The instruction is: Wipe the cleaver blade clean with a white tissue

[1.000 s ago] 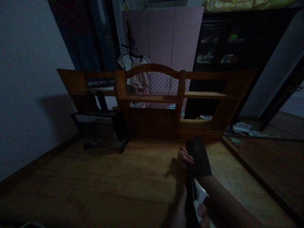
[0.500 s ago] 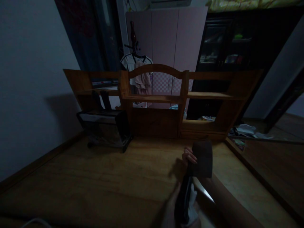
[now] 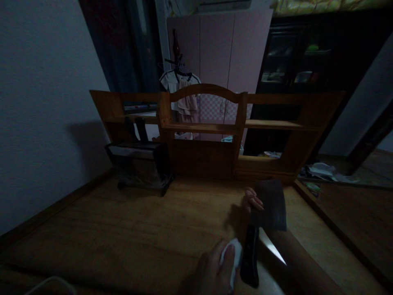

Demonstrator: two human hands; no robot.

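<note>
A cleaver (image 3: 272, 205) with a broad dark blade and a black riveted handle (image 3: 250, 256) hangs over the wooden surface, handle toward me. My right hand (image 3: 254, 200) reaches behind the blade, its fingers closed on the blade's left edge near the handle. Just left of the handle, my left hand (image 3: 213, 264) pinches a wad of white cloth or tissue (image 3: 233, 256); it looks apart from the handle. A bright pointed streak shows beneath the blade, and I cannot tell whether it is metal or reflected light.
A black-framed knife block (image 3: 138, 164) with two dark handles stands at the left by the wall. Behind the wooden surface (image 3: 147, 229) runs a wooden shelf unit (image 3: 202, 128). A pale cord (image 3: 52, 279) lies at the front left. Papers (image 3: 322, 170) lie beyond the right edge.
My left hand with the white wad has come off the cleaver's handle and moved left, baring the handle. My right hand still holds the blade. The view has shifted slightly.
</note>
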